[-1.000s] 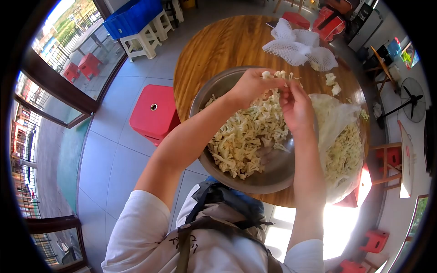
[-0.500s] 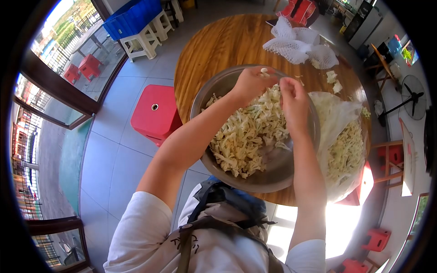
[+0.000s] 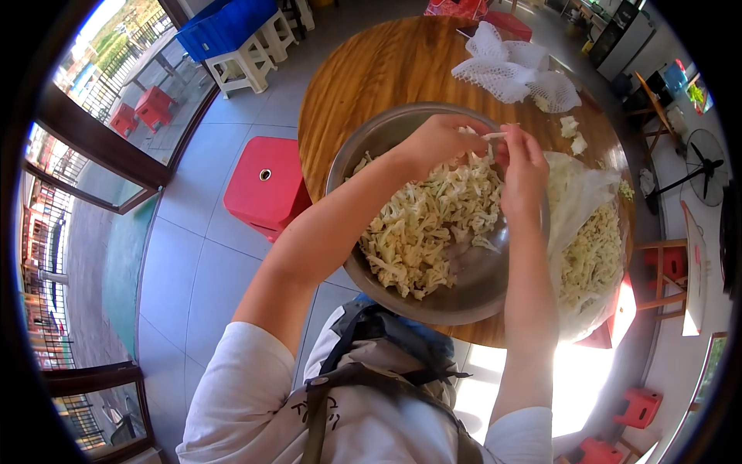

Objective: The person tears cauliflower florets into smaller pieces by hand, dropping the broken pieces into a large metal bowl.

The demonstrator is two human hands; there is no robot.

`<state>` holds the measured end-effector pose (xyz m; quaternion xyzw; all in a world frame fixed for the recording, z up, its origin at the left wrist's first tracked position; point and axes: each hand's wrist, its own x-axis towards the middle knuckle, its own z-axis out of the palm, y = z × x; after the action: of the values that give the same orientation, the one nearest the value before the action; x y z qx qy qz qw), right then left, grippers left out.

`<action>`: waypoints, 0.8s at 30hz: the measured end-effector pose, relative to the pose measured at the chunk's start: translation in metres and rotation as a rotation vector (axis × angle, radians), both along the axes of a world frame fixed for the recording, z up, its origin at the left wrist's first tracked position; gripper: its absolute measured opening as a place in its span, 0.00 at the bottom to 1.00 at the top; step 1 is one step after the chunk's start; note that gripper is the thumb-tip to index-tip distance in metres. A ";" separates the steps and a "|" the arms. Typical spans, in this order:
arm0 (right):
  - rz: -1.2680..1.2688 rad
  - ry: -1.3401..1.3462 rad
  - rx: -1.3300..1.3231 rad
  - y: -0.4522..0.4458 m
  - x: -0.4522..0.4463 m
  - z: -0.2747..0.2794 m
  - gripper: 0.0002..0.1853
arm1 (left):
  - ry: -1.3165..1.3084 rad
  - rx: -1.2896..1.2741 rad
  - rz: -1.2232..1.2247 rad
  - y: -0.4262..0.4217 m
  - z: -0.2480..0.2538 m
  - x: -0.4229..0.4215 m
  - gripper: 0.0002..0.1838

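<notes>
A wide metal bowl [image 3: 483, 301] on the round wooden table holds a heap of small cauliflower pieces [image 3: 425, 224]. Over the bowl's far side, my left hand [image 3: 444, 143] is closed around cauliflower, palm side hidden. Just right of it, my right hand [image 3: 523, 166] pinches a thin pale stem [image 3: 493, 135] between thumb and fingers, and the stem reaches toward my left hand. A clear plastic bag [image 3: 572, 182] full of more cut cauliflower [image 3: 591, 263] lies against the bowl's right side.
White foam netting [image 3: 514, 73] and loose cauliflower bits [image 3: 573, 133] lie on the wooden table [image 3: 363, 66]. A red stool [image 3: 263, 178] stands left of the table. Farther back are a blue crate [image 3: 224, 27] on white stools and, at right, a black fan [image 3: 703, 166].
My hands were apart half a second ago and have come close together again, with a stem between them. The view has shifted slightly, and the red item beyond the table sits nearer the top edge.
</notes>
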<state>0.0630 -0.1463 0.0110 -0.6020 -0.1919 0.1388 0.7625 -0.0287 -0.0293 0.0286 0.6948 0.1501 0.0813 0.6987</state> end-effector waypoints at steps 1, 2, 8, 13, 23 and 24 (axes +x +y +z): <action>-0.011 0.030 0.010 -0.001 0.002 0.000 0.12 | -0.021 -0.034 -0.010 0.003 0.002 -0.003 0.17; -0.021 0.061 0.021 -0.002 0.004 0.000 0.12 | -0.042 -0.068 -0.020 0.005 0.003 -0.004 0.17; -0.052 -0.013 -0.035 -0.002 0.002 0.000 0.14 | -0.070 -0.576 0.055 0.012 -0.009 0.008 0.26; -0.011 -0.228 -0.136 0.000 -0.009 0.004 0.16 | -0.075 -0.593 -0.034 0.015 -0.017 0.010 0.25; 0.265 0.095 -0.054 -0.002 0.002 -0.006 0.10 | 0.207 -0.412 0.054 0.004 0.004 -0.001 0.18; 0.242 0.160 -0.017 -0.002 0.004 -0.007 0.10 | 0.180 -0.430 0.054 0.004 0.005 -0.001 0.17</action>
<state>0.0667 -0.1482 0.0038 -0.5682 -0.2007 0.2789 0.7477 -0.0300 -0.0254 0.0339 0.5301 0.2442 0.0039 0.8120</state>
